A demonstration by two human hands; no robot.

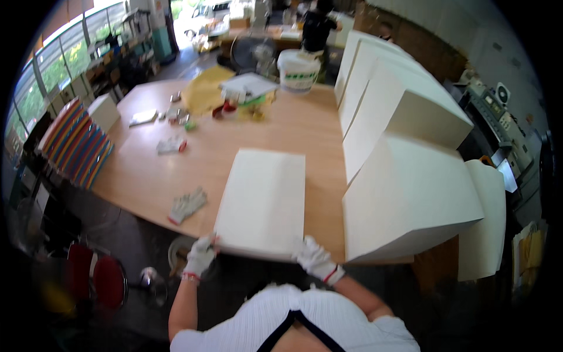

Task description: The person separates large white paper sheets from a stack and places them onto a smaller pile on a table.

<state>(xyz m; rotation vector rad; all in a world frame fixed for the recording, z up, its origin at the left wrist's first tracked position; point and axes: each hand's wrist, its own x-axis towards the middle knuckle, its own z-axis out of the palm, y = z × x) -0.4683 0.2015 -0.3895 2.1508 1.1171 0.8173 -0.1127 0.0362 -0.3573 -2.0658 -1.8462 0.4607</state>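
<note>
One white rectangular paper-like block [264,199] lies on the pale wooden tabletop [141,170], the white-gloved left hand [201,256] and white-gloved right hand [315,259] at its near corners; whether either grip pinches it, I cannot tell. Placing seems nearly done, release not yet.

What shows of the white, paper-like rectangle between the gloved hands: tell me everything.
The white, paper-like rectangle looks smooth and plain; its thickness is unclear. It lies flat on the light-brown, wood-look table, at the near edge. The white-gloved left hand and right hand appear to touch its near corners.
</note>
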